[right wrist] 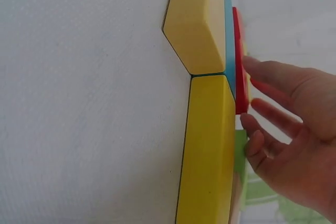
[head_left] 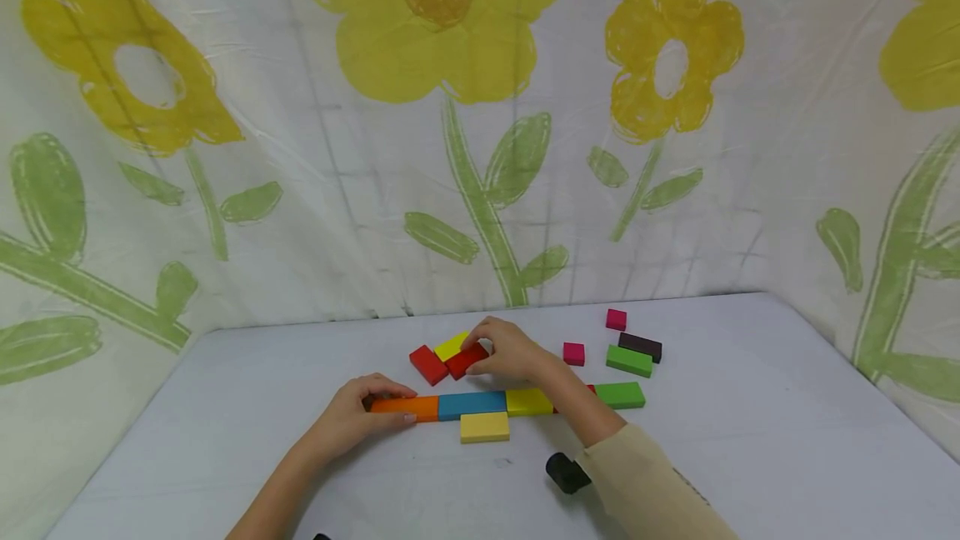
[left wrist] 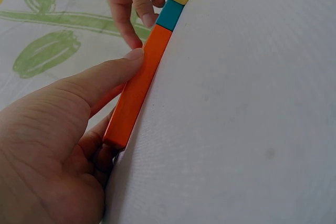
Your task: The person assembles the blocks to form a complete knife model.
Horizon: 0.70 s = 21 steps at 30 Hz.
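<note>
A row of coloured blocks runs across the table, with an orange block [head_left: 422, 408] at its left end, then a blue block [head_left: 472, 405] and a yellow block [head_left: 528, 402]. My left hand [head_left: 351, 411] grips the orange block, its thumb along the near side and fingers on the far side. Behind the row, my right hand [head_left: 510, 350] pinches a red block [head_left: 467, 359] between thumb and fingers. Another red block [head_left: 428, 365] and a bright yellow block [head_left: 452, 346] lie beside it. Against the blue block's near side sits a pale yellow block [head_left: 484, 428].
A green block [head_left: 621, 395] ends the row at the right; my right forearm hides part of the red piece beside it. Farther back lie two small pink blocks [head_left: 573, 354], a second green block [head_left: 629, 361] and a dark block [head_left: 641, 347]. A flowered cloth [head_left: 360, 190] hangs behind the table.
</note>
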{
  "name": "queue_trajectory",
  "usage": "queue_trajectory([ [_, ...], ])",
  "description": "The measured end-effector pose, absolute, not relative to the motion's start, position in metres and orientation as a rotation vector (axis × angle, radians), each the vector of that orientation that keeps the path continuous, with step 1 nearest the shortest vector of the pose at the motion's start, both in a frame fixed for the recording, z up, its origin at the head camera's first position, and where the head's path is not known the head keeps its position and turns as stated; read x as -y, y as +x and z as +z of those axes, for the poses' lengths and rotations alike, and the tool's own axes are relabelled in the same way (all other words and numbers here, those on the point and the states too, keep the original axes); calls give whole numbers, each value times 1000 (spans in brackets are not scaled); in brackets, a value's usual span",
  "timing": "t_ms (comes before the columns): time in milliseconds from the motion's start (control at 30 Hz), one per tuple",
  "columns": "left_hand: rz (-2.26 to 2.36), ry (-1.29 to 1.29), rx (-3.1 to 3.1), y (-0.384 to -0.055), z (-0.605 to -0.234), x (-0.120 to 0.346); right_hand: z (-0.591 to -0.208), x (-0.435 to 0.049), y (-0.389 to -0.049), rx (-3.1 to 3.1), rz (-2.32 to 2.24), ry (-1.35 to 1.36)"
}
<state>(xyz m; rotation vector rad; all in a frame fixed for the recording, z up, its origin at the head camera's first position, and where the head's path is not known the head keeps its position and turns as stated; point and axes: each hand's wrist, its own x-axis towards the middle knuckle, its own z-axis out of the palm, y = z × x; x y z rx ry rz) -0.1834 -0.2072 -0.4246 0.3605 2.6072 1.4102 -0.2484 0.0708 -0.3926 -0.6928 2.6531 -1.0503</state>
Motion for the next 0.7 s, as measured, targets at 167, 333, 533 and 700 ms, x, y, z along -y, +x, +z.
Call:
queue_trajectory([
  [167,1403,354,-2612,-183,-425,207,-393,-70,-250,-2666,-1036,-670],
  [333,1395,338,-2617,-184,-424,207,-392,-69,-250,-2680,-1007,-671],
  [533,1401,339,-2612,-184,-424,207,-393,-69,-251,-2671,-998,-646],
  [700,1407,350,-2605,-184,-425,207,-393,-67,-249,-2656,-996,-647],
])
